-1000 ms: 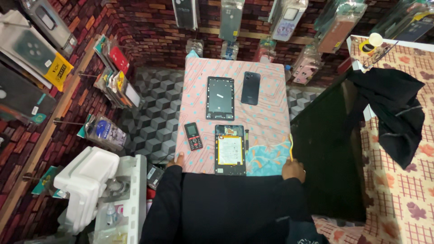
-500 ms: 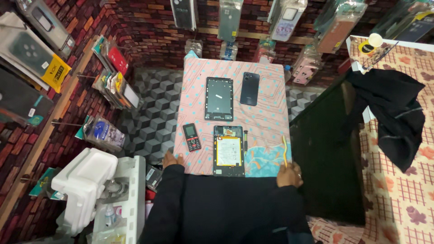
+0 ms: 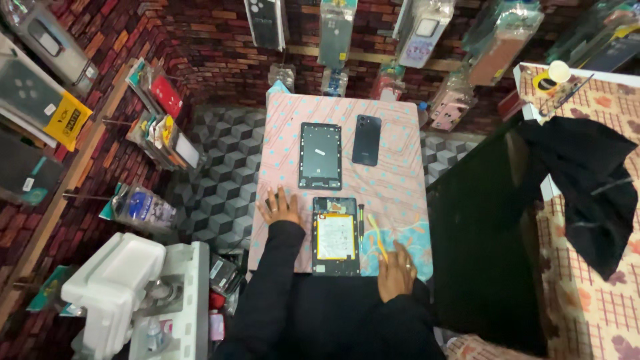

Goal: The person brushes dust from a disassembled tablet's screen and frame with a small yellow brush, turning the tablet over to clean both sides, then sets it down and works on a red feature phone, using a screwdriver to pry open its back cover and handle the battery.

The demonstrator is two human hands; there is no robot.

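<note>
Lying opened at the table's (image 3: 400, 127) near edge: tablet (image 3: 336, 235), back off, battery exposed. Left hand (image 3: 280, 207) flat beside it, fingers spread, empty. Right hand (image 3: 396, 272) near corner, fingers loose, empty. Back cover (image 3: 321, 155) and phone (image 3: 367, 139) mid-table. Internals untouched.

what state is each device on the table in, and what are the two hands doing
opened tablet: back off, insides showing, lying flat
tablet back cover: removed, lying apart, farther up the table
dark phone: back side up, flat
yellow tool: lying loose beside the opened tablet
left hand: flat on the table, holding nothing
right hand: resting at the table edge
</note>
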